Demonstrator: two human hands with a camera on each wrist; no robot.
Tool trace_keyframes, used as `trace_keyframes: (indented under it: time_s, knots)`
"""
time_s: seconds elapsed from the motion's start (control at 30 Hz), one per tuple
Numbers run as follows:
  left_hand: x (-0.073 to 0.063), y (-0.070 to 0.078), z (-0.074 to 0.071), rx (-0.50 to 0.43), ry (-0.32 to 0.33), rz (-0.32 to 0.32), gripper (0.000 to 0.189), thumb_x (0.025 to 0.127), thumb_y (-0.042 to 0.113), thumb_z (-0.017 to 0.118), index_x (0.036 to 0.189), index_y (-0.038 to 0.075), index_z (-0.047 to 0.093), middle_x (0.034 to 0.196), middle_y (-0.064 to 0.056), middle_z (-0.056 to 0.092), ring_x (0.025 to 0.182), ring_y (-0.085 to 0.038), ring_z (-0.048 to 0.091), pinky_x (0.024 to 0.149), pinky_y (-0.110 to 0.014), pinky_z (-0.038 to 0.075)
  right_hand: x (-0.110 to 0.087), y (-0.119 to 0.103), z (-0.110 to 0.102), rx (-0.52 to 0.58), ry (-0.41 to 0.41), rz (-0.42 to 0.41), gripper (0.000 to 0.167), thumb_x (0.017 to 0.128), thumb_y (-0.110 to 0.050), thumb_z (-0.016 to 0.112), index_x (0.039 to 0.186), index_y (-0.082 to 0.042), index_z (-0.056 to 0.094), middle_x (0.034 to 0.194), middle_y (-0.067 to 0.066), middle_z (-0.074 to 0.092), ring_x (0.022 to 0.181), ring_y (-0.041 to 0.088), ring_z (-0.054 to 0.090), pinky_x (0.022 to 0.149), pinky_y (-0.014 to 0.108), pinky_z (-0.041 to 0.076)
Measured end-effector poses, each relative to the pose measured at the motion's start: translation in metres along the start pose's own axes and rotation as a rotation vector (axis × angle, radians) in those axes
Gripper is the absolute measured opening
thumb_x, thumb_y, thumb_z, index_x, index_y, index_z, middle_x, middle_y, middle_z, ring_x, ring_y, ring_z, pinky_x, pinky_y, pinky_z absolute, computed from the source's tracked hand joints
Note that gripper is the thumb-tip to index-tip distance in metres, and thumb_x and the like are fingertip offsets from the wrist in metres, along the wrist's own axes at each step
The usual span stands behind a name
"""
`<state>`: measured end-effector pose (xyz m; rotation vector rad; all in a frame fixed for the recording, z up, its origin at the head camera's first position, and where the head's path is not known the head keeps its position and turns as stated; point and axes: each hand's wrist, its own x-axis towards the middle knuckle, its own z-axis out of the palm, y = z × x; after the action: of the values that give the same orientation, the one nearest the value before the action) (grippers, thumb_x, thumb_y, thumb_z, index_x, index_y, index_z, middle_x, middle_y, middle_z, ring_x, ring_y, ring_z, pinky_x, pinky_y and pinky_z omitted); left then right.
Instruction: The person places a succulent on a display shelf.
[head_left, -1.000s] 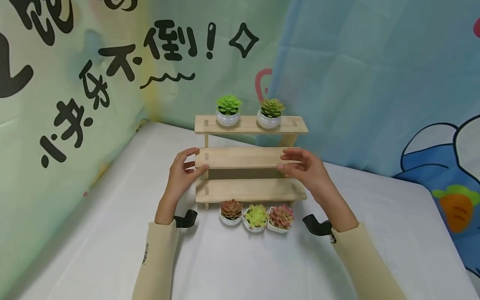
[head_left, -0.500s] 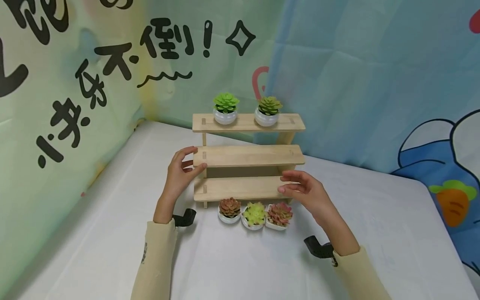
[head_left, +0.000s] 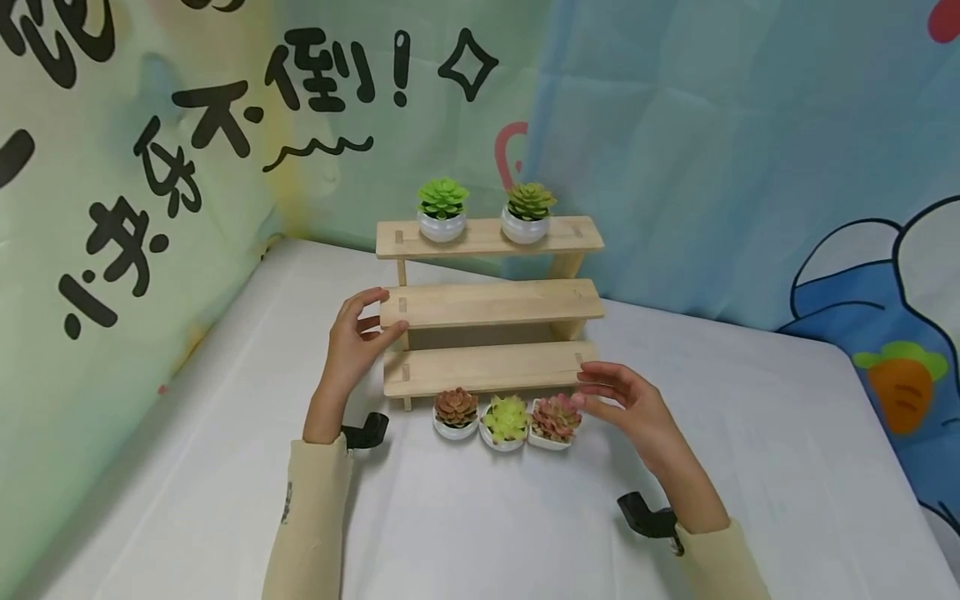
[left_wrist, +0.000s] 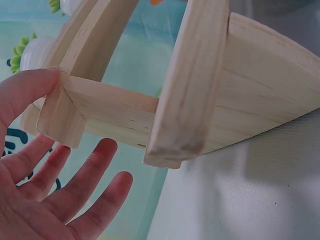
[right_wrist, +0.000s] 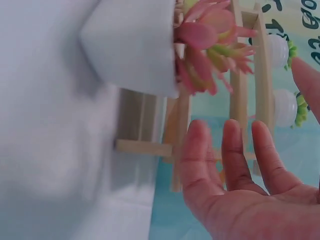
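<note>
A: Hands?
B: L hand (head_left: 356, 335) pinches shelf (head_left: 491, 304), pic ctr, at its left end; R hand (head_left: 626, 403) empty, fingers loose, by pink plant (head_left: 555, 417), lower ctr.
A: Risk?
B: R thumb may snag leaves, tipping it.

I see a person in beige: the left sleeve (head_left: 311, 521) and the right sleeve (head_left: 722, 562) match in colour, both smooth and reaching close to the wrist. A small dark marking (head_left: 287, 502), too small to read, runs along the left one's outer side. The left hand (head_left: 355, 335) and right hand (head_left: 628, 408) are bare. I count 2 black, angular wrist cameras, the left camera (head_left: 366, 431) and the right camera (head_left: 647, 516), both bent in shape.
</note>
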<state>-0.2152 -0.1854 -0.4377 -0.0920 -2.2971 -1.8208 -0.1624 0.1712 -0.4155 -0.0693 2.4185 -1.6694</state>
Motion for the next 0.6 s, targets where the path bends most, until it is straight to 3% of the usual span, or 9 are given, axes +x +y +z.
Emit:
trace_keyframes:
  time_s: [0.13,0.3,0.47,0.6]
  knots:
    - [0.000,0.000,0.000,-0.009,-0.004,-0.006,0.051,0.089,0.008,0.072,0.135,0.000,0.051,0.143,-0.016,0.043,0.113,-0.040,0.058,0.093,-0.046,0.049,-0.004,0.010,0.001,0.002,-0.021,0.024,0.057,0.092,-0.014,0.069,0.140,0.002,0.043,0.137,0.021,0.049,0.117,0.017,0.053,0.085,0.017,0.050]
    - [0.000,0.000,-0.001,-0.010,-0.004,-0.013,0.052,0.088,0.007,0.073,0.135,0.000,0.051,0.143,-0.016,0.043,0.114,-0.040,0.058,0.094,-0.046,0.049,-0.010,0.019,0.006,0.013,-0.120,0.045,0.066,0.089,-0.010,0.072,0.144,0.003,0.038,0.142,0.024,0.043,0.123,0.036,0.049,0.085,0.025,0.052]
    - [-0.001,0.002,-0.001,-0.011,-0.001,-0.017,0.052,0.089,0.007,0.072,0.135,-0.001,0.050,0.142,-0.017,0.042,0.114,-0.041,0.057,0.095,-0.048,0.048,-0.012,0.024,0.014,0.010,-0.210,0.066,0.079,0.083,-0.010,0.078,0.145,0.006,0.032,0.144,0.028,0.038,0.121,0.037,0.049,0.087,0.028,0.051]
    - [-0.001,0.003,0.000,-0.014,-0.004,-0.020,0.052,0.089,0.008,0.072,0.135,0.000,0.050,0.142,-0.017,0.042,0.115,-0.041,0.057,0.095,-0.048,0.048,-0.013,0.024,0.018,-0.030,-0.181,0.099,0.077,0.082,-0.009,0.079,0.143,0.007,0.036,0.142,0.027,0.041,0.118,0.034,0.051,0.086,0.028,0.050]
